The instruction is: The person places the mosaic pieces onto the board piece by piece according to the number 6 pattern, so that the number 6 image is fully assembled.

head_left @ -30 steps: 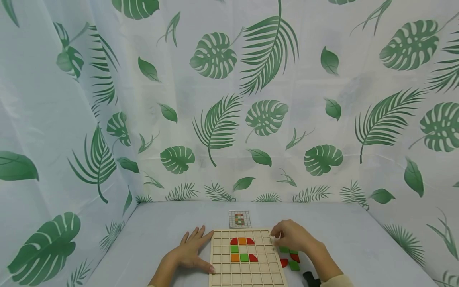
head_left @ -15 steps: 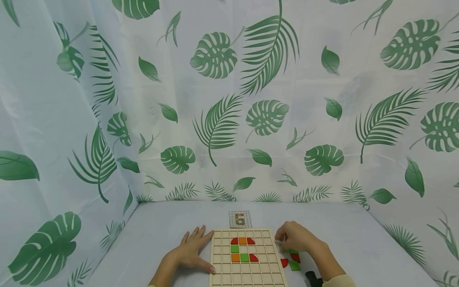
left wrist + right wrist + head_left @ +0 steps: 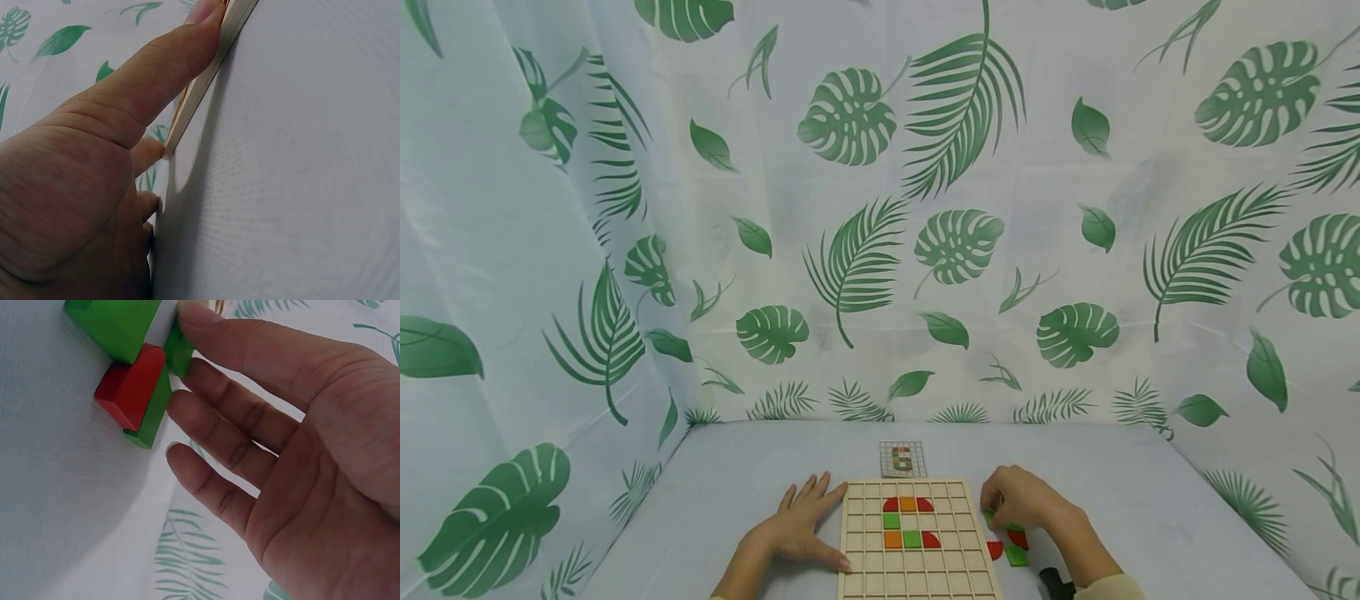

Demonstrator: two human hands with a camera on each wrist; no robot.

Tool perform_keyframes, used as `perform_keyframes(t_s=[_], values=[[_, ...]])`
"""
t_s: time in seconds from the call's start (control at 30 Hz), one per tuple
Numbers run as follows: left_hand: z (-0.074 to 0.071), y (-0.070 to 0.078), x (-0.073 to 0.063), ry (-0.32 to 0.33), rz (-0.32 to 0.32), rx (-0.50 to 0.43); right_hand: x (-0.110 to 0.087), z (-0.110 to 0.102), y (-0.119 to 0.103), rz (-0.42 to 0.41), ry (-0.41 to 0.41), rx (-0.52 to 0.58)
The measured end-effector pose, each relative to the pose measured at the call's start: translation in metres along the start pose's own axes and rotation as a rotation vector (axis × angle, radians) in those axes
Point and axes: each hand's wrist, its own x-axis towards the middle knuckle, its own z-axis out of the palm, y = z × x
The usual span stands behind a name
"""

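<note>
My left hand (image 3: 801, 521) lies with fingers spread at the left edge of a wooden grid board (image 3: 955, 575), its thumb on the rim. On the board sit red quarter-round, orange square (image 3: 907, 504) and green square (image 3: 891, 521) tiles. Right of the board my right hand (image 3: 1018, 497) bends over loose tiles, thumb and fingertips at either side of a green tile (image 3: 180, 351), which it pinches; the index fingertip is hidden. Beside it a red quarter-round tile (image 3: 132, 384) leans on another green tile (image 3: 153, 415). A second red piece (image 3: 995, 550) and green square (image 3: 1017, 556) lie nearer.
Behind the board lies a small pattern card (image 3: 902, 458) with a coloured figure on a grid. A black object (image 3: 1056, 583) is at the right wrist. Leaf-printed curtains enclose the pale table (image 3: 760, 450) at the back and sides.
My right hand has moved slightly right and down from the board's upper right edge to the loose green tile. My left hand and the tiles on the board have stayed in place.
</note>
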Motion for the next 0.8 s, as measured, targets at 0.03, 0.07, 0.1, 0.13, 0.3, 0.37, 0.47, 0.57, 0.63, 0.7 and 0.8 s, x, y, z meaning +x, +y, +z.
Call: perform_keyframes(t_s=[0.03,0.07,0.1,0.13,0.3,0.37,0.47,0.57,0.63,0.7,0.8], values=[[0.0001,-0.0002,0.0001,0.000,0.001,0.000,0.0002,0.0002,-0.0003,0.003,0.000,-0.003],[0.0002,-0.0002,0.0000,0.001,0.001,0.002,0.0005,0.0004,-0.0007,0.005,0.001,-0.005],[0.0002,-0.0003,0.0001,0.001,0.001,0.003,0.0008,0.0007,-0.0009,0.009,0.003,-0.006],[0.0002,-0.0003,0.0001,0.000,0.001,0.003,0.0011,0.0010,-0.0012,0.010,0.004,-0.005],[-0.0001,-0.0003,0.0005,-0.004,-0.006,0.003,0.0030,0.0022,0.0009,-0.024,0.004,0.000],[-0.0003,-0.0002,0.0008,-0.005,-0.008,0.004,0.0036,0.0027,0.0027,-0.059,-0.002,0.006],[-0.0005,0.0001,0.0009,-0.007,-0.010,0.004,0.0044,0.0033,0.0054,-0.110,-0.014,0.017],[-0.0004,0.0001,0.0008,-0.007,-0.008,0.002,0.0045,0.0032,0.0065,-0.132,-0.022,0.037],[-0.0004,-0.0001,0.0006,-0.007,-0.006,0.001,0.0045,0.0030,0.0062,-0.130,-0.027,0.048],[-0.0001,-0.0006,0.0007,-0.006,-0.005,0.000,0.0041,0.0026,0.0052,-0.120,-0.028,0.059],[0.0003,-0.0011,0.0008,-0.005,-0.002,-0.001,0.0041,0.0026,0.0036,-0.101,-0.028,0.053]])
